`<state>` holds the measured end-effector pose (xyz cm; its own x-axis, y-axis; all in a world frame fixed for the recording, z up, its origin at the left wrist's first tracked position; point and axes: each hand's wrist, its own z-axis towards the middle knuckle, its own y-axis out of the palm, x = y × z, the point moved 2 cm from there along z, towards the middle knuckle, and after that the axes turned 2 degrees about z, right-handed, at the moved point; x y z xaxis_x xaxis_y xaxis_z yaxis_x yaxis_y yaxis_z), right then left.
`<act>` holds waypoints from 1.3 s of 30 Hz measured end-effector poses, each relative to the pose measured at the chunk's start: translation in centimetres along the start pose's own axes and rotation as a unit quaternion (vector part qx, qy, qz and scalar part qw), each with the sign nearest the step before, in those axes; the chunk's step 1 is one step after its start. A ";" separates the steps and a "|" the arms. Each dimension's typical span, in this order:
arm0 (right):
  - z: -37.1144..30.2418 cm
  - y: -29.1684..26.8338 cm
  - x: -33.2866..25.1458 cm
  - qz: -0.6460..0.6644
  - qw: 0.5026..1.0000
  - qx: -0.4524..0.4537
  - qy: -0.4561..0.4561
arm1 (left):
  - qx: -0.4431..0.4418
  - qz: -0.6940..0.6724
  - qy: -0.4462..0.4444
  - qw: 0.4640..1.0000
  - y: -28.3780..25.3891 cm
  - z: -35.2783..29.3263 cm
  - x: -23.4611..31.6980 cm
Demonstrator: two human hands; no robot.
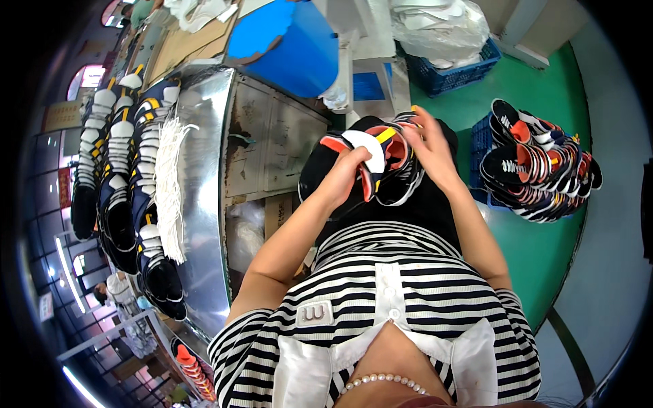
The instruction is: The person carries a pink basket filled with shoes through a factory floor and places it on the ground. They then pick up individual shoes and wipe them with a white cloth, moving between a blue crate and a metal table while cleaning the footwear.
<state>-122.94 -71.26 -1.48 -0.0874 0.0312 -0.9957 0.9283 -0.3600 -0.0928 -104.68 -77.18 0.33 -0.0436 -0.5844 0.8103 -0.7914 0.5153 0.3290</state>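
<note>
On my lap lie black, white and orange shoe uppers (398,189) with striped sides and orange lining. My left hand (345,178) is closed on one of them, the thumb pressed over its white curved tongue (367,146), which has a yellow tab (386,135). My right hand (435,153) is curled at the right edge of the uppers, its thumb and fingers around a striped part with a small yellow tip. What lies under the fingertips is partly hidden.
Left, a metal-topped bench (204,183) holds rows of dark shoe uppers (122,177) and a bundle of white laces (170,194). A blue bin (292,58) stands ahead. Right, stacked uppers (537,166) fill a blue crate (481,153). Another blue crate (456,76) holds bagged white pieces.
</note>
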 end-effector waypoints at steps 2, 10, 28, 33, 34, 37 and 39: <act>1.7 3.5 -1.3 0.122 0.981 -0.121 0.086 | 0.041 0.040 0.034 0.998 -0.5 -1.2 2.1; 5.6 10.7 0.6 0.285 0.943 -0.103 0.137 | 0.190 0.089 0.127 0.969 -7.1 -0.4 5.0; 12.3 10.1 2.4 0.192 0.965 -0.071 0.161 | 0.156 -0.252 0.003 0.955 -9.8 8.4 6.2; 8.0 4.7 3.6 -0.608 0.765 -0.212 -0.015 | 0.294 -0.175 0.096 0.935 -11.2 2.8 6.0; 6.8 3.8 5.1 -0.596 0.778 -0.174 -0.096 | 0.265 -0.138 0.087 0.950 -11.0 1.4 4.7; 5.5 3.0 4.6 -0.426 0.881 -0.061 -0.197 | 0.239 0.004 0.072 0.968 -6.9 -4.4 3.3; 4.1 4.0 2.5 -0.301 0.928 -0.010 -0.218 | 0.220 0.016 0.019 0.975 -4.1 -6.7 3.2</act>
<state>-120.93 -76.49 -4.30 -0.7266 -0.1612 -0.6679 0.6698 -0.3830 -0.6361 -97.48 -76.96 4.76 -0.0573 -0.5445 0.8368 -0.9752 0.2099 0.0698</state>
